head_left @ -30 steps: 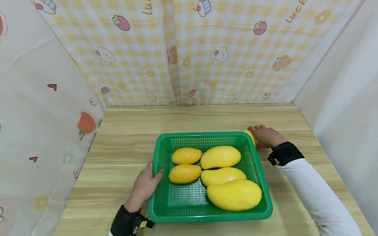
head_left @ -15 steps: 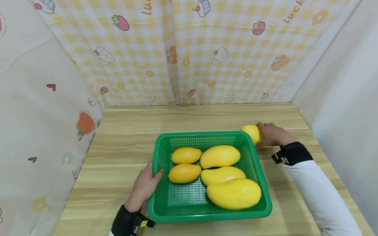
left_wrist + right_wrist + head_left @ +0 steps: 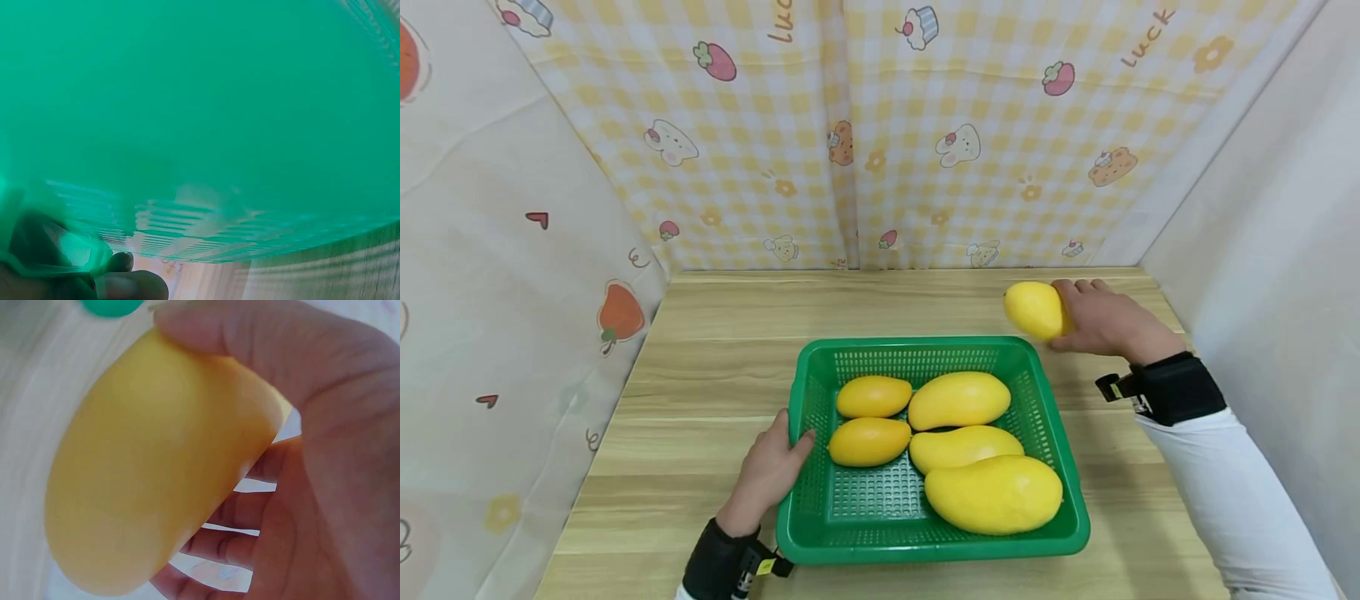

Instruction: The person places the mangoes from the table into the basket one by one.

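Note:
My right hand (image 3: pixel 1108 323) holds a yellow mango (image 3: pixel 1036 310) beyond the far right corner of the green plastic basket (image 3: pixel 936 555). In the right wrist view the thumb lies across one end of the mango (image 3: pixel 156 469) and the fingers curl behind it. My left hand (image 3: pixel 772 467) grips the basket's left rim, thumb over the inner side, fingers mostly hidden outside. Green basket wall (image 3: pixel 212 112) fills most of the left wrist view. Inside lie two smaller yellow-orange fruits, one (image 3: pixel 874 396) behind the other (image 3: pixel 869 442), and three large mangoes (image 3: pixel 994 495) on the right.
The basket stands on a light wood-grain table (image 3: pixel 700 375). A yellow checked cloth (image 3: pixel 895 183) with cartoon prints hangs along the back edge. White cloth walls (image 3: pixel 1262 208) close in both sides.
My right hand has lifted the mango from beside the basket's right wall, moving it up and away toward the back. The left hand and the basket stay in place.

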`<state>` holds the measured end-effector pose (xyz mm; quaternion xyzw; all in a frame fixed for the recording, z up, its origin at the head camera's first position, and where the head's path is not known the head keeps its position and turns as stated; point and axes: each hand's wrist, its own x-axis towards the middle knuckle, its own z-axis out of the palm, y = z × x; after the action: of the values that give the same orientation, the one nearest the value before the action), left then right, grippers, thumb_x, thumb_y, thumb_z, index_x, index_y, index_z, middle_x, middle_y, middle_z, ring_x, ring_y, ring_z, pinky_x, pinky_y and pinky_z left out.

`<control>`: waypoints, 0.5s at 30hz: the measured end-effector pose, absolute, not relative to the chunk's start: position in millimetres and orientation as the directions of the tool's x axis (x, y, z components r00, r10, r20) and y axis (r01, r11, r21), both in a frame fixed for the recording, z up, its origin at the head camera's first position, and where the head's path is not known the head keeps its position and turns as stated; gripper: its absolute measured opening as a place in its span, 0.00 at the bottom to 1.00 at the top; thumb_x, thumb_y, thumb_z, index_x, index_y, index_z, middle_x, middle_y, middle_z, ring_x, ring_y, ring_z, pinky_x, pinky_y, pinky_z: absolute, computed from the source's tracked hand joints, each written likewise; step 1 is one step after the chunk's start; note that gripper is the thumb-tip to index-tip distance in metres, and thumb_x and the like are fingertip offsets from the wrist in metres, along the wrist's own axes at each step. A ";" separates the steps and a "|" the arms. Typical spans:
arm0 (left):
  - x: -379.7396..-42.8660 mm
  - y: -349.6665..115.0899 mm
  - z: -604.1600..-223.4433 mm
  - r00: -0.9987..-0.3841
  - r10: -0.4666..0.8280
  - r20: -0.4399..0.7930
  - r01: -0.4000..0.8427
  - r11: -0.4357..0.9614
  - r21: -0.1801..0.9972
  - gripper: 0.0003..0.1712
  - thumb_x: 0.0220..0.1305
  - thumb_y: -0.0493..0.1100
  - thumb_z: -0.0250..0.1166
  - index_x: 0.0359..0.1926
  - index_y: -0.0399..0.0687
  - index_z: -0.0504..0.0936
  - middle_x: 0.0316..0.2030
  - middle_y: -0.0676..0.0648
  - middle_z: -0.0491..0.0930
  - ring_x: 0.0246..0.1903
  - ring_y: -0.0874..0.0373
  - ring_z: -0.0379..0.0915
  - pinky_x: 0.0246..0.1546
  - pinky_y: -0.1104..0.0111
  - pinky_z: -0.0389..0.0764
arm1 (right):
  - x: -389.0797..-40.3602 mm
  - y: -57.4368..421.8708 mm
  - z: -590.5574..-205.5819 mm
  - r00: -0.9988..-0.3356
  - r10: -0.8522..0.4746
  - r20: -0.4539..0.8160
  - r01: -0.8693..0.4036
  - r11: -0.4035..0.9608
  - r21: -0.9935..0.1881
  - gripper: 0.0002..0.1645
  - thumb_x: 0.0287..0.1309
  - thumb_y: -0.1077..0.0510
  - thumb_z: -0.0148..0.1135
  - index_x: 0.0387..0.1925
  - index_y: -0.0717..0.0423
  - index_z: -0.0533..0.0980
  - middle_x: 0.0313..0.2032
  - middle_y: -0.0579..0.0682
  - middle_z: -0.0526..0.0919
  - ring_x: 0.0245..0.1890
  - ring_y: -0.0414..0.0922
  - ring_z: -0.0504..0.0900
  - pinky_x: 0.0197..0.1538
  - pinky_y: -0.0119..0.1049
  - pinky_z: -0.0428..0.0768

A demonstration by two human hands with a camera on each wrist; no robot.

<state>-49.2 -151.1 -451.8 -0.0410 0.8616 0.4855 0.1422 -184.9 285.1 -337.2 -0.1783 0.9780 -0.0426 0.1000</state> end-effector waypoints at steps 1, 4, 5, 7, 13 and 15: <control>-48.9 -151.1 -451.5 -0.956 0.066 -0.284 -0.208 0.526 0.824 0.19 0.70 0.43 0.54 0.55 0.35 0.65 0.29 0.42 0.77 0.22 0.54 0.78 0.19 0.65 0.79 | -182.7 280.2 -333.5 -0.911 -0.374 -0.173 -0.357 0.926 -0.124 0.52 0.44 0.45 0.70 0.63 0.70 0.58 0.49 0.69 0.72 0.48 0.63 0.70 0.46 0.57 0.71; -48.4 -151.4 -450.7 -0.958 0.066 -0.281 -0.205 0.529 0.824 0.19 0.71 0.45 0.54 0.55 0.35 0.65 0.28 0.43 0.77 0.21 0.55 0.78 0.18 0.65 0.79 | -175.5 264.0 -323.3 -0.887 -0.436 -0.150 -0.418 0.898 -0.140 0.52 0.46 0.44 0.71 0.63 0.69 0.59 0.48 0.67 0.73 0.46 0.60 0.71 0.47 0.56 0.71; -48.2 -151.6 -450.4 -0.959 0.065 -0.277 -0.201 0.534 0.821 0.20 0.72 0.46 0.53 0.55 0.36 0.65 0.28 0.43 0.77 0.21 0.56 0.77 0.19 0.65 0.78 | -173.7 258.2 -320.9 -0.876 -0.460 -0.145 -0.441 0.886 -0.146 0.52 0.46 0.43 0.71 0.63 0.69 0.59 0.48 0.66 0.73 0.46 0.59 0.72 0.47 0.55 0.72; -47.9 -152.3 -450.0 -0.961 0.062 -0.268 -0.192 0.547 0.815 0.23 0.72 0.52 0.52 0.54 0.37 0.66 0.27 0.44 0.76 0.20 0.57 0.76 0.18 0.65 0.78 | -170.6 246.3 -317.8 -0.848 -0.510 -0.142 -0.490 0.858 -0.154 0.53 0.47 0.41 0.71 0.64 0.68 0.58 0.49 0.64 0.73 0.46 0.58 0.72 0.46 0.54 0.72; -48.9 -154.7 -452.4 -0.961 0.049 -0.271 -0.194 0.576 0.794 0.33 0.71 0.67 0.39 0.48 0.41 0.67 0.21 0.46 0.70 0.16 0.57 0.73 0.16 0.65 0.76 | -164.5 210.7 -316.8 -0.767 -0.620 -0.165 -0.602 0.784 -0.149 0.55 0.48 0.38 0.69 0.67 0.66 0.57 0.52 0.62 0.73 0.47 0.55 0.73 0.45 0.50 0.74; -49.3 -154.9 -453.4 -0.959 0.050 -0.279 -0.201 0.571 0.796 0.34 0.71 0.68 0.35 0.49 0.42 0.67 0.21 0.46 0.70 0.16 0.57 0.74 0.16 0.65 0.76 | -162.2 200.3 -316.0 -0.753 -0.636 -0.168 -0.620 0.771 -0.145 0.55 0.48 0.38 0.70 0.67 0.65 0.58 0.53 0.62 0.73 0.48 0.55 0.74 0.45 0.49 0.75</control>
<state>-49.3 -154.9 -453.4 -0.0433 0.8758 0.4610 0.1363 -162.2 200.3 -316.0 -0.3357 0.9353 -0.0403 0.1041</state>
